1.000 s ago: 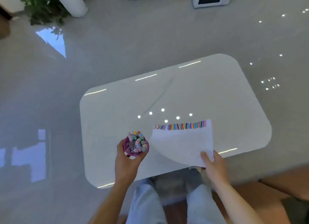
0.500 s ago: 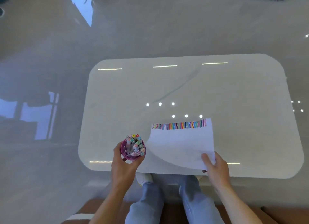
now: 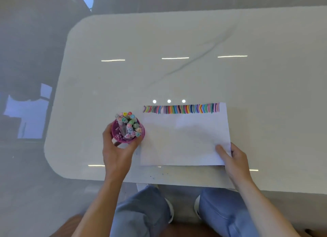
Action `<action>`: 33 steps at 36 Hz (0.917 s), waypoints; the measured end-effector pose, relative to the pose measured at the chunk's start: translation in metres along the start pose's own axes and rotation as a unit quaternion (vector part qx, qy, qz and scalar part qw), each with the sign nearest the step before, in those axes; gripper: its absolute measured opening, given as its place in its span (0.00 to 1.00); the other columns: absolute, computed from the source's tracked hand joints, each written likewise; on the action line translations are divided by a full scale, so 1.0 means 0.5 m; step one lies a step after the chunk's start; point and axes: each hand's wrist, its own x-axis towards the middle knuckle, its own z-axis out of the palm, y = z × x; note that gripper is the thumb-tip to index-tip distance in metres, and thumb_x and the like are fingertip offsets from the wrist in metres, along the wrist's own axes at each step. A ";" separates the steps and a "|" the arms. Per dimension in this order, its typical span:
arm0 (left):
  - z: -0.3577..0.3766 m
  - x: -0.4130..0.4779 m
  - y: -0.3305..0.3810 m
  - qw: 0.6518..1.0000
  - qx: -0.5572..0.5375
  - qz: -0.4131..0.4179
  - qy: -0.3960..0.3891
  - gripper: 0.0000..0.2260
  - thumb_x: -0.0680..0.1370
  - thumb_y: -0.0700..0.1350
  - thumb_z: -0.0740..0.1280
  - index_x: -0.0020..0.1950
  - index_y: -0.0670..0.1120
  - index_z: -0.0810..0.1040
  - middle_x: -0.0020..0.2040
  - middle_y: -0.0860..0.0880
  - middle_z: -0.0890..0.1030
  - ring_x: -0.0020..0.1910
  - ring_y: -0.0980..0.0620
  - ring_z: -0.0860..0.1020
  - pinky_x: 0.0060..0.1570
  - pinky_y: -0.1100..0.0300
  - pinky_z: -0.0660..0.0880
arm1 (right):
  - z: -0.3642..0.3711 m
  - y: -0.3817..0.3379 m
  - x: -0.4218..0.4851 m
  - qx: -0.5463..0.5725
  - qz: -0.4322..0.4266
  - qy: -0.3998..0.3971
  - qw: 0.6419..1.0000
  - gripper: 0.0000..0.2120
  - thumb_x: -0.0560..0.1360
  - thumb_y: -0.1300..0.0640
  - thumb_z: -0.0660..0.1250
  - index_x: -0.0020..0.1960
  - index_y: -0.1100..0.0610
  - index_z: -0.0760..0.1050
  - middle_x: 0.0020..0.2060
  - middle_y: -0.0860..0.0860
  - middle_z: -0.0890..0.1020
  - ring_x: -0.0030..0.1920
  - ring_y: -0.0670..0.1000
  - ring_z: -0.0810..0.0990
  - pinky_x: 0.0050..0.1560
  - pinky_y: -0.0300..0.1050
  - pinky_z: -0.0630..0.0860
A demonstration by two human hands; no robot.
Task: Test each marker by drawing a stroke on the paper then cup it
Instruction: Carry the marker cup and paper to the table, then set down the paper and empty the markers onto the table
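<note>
A pink cup (image 3: 118,133) stuffed with several capped markers (image 3: 130,124) stands near the table's front left, and my left hand (image 3: 117,152) grips it from the near side. To its right a white sheet of paper (image 3: 185,139) lies flat on the table. A row of several coloured strokes (image 3: 181,109) runs along the paper's far edge. My right hand (image 3: 233,158) pinches the paper's near right corner, thumb on top.
The white marble table (image 3: 177,68) has rounded corners and a grey vein across its far half. Its front edge (image 3: 177,181) runs just above my knees. A glossy floor surrounds the table. Small ink specks mark the table below the paper.
The paper, curled up at its left side before, now lies flat on the table. The cup has come down beside it. The view has tilted down and closer to the table.
</note>
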 end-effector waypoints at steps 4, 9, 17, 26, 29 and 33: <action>0.019 0.004 -0.042 0.999 -0.023 0.030 0.016 0.37 0.66 0.46 0.82 0.70 0.59 0.67 0.63 0.60 0.75 0.57 0.67 0.76 0.48 0.74 0.75 | 0.009 0.007 0.015 -0.014 -0.048 0.013 0.999 0.03 0.80 0.58 0.69 0.49 0.57 0.80 0.41 0.54 0.83 0.34 0.55 0.80 0.25 0.41 0.76; 0.024 -0.001 -0.078 0.996 -0.040 0.073 0.026 0.37 0.67 0.45 0.81 0.70 0.59 0.67 0.62 0.62 0.75 0.58 0.63 0.77 0.54 0.64 0.77 | 0.015 0.021 0.017 -0.029 -0.092 0.033 0.995 0.03 0.80 0.58 0.69 0.47 0.56 0.80 0.39 0.54 0.84 0.29 0.53 0.81 0.26 0.45 0.77; 0.012 -0.033 -0.133 0.994 -0.047 0.099 0.025 0.36 0.67 0.52 0.81 0.70 0.64 0.66 0.64 0.60 0.75 0.59 0.53 0.78 0.57 0.50 0.79 | 0.025 0.044 -0.005 -0.084 -0.153 0.089 0.981 0.09 0.80 0.55 0.68 0.58 0.54 0.73 0.48 0.49 0.81 0.35 0.51 0.82 0.27 0.41 0.75; -0.015 -0.058 -0.118 0.996 -0.030 0.086 -0.005 0.35 0.68 0.51 0.79 0.71 0.60 0.66 0.57 0.62 0.77 0.57 0.54 0.77 0.51 0.59 0.73 | 0.021 0.070 -0.049 -0.299 -0.210 0.143 0.920 0.28 0.77 0.50 0.71 0.71 0.58 0.65 0.66 0.58 0.72 0.58 0.65 0.78 0.48 0.52 0.72; -0.017 -0.066 -0.113 0.996 -0.019 0.085 -0.014 0.39 0.69 0.52 0.79 0.74 0.60 0.61 0.61 0.58 0.75 0.59 0.52 0.76 0.56 0.54 0.74 | 0.021 0.082 -0.067 -0.376 -0.239 0.161 0.881 0.28 0.78 0.49 0.71 0.72 0.60 0.65 0.64 0.59 0.71 0.61 0.62 0.75 0.49 0.51 0.74; -0.019 -0.079 -0.106 0.993 -0.020 0.112 -0.024 0.41 0.70 0.47 0.78 0.77 0.58 0.59 0.64 0.59 0.74 0.57 0.58 0.76 0.54 0.62 0.73 | 0.028 0.097 -0.068 -0.453 -0.274 0.180 0.829 0.27 0.78 0.49 0.69 0.71 0.62 0.69 0.65 0.59 0.73 0.64 0.61 0.72 0.59 0.55 0.73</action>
